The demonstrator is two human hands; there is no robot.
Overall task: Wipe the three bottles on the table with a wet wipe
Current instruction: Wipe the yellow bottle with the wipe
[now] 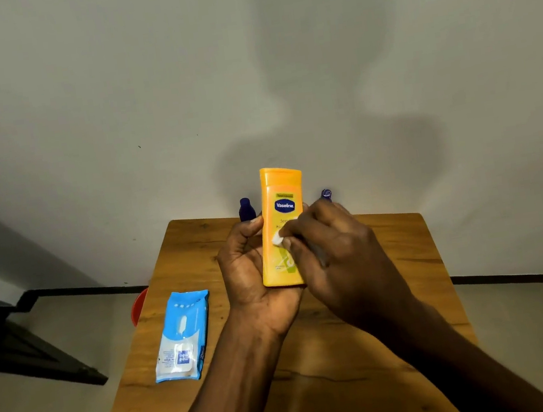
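Head view. A yellow-orange plastic lotion bottle [283,228] with a blue oval label is held upright above the middle of the wooden table [408,257], clear of its surface. The left hand [255,277] is wrapped round the bottle's base and left side, palm up, thumb curled against the left edge. The right hand [335,252] is closed on a small white wet wipe [278,238], which is pressed against the front face of the bottle at mid-height; only a corner of the wipe shows past the fingertips.

Two dark blue bottles stand at the far edge of the table — one [246,209] just left of the held bottle, one [326,194] just right of it, both largely hidden behind the hands. A light blue soft pack of wet wipes [183,335] lies flat near the left edge. A red object [140,307] shows below that edge; its nature cannot be told.

Step in hand, as judged: wiping of the first bottle, front face. The next move calls for the wipe to be drawn along the remaining face — then the bottle turned in the left hand so that the sides, back and cap are reached. The two dark blue bottles appear not yet handled.
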